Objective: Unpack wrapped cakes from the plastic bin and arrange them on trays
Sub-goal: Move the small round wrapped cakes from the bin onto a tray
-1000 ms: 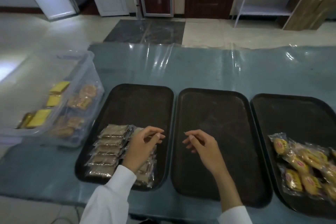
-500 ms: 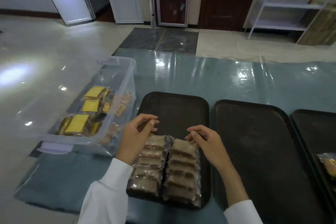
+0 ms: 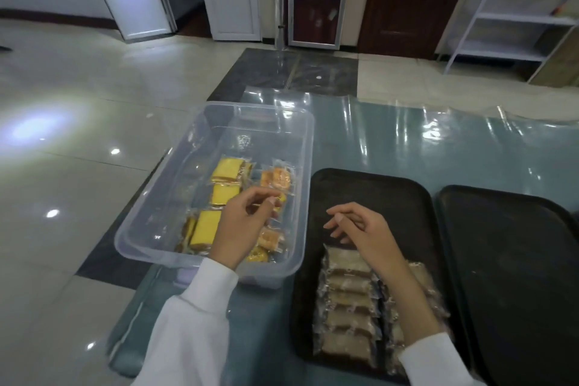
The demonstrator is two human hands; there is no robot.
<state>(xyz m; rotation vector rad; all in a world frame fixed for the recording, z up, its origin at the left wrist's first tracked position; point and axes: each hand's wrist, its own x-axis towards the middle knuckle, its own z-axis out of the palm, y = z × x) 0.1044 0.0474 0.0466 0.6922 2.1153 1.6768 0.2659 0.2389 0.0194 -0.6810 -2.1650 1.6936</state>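
The left hand (image 3: 241, 226) hovers with loosely curled, empty fingers over the clear plastic bin (image 3: 156, 213) of wrapped yellow cakes (image 3: 224, 194), while the right hand (image 3: 360, 229), likewise relaxed and empty, hangs above brown wrapped cakes (image 3: 344, 307) rowed on the near black tray (image 3: 376, 188).

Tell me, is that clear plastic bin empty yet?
Not empty: the bin holds wrapped yellow cakes and orange ones.

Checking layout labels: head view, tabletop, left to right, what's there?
Plastic bin with left hand over it → tray of brown wrapped cakes, right hand above → bare tray.
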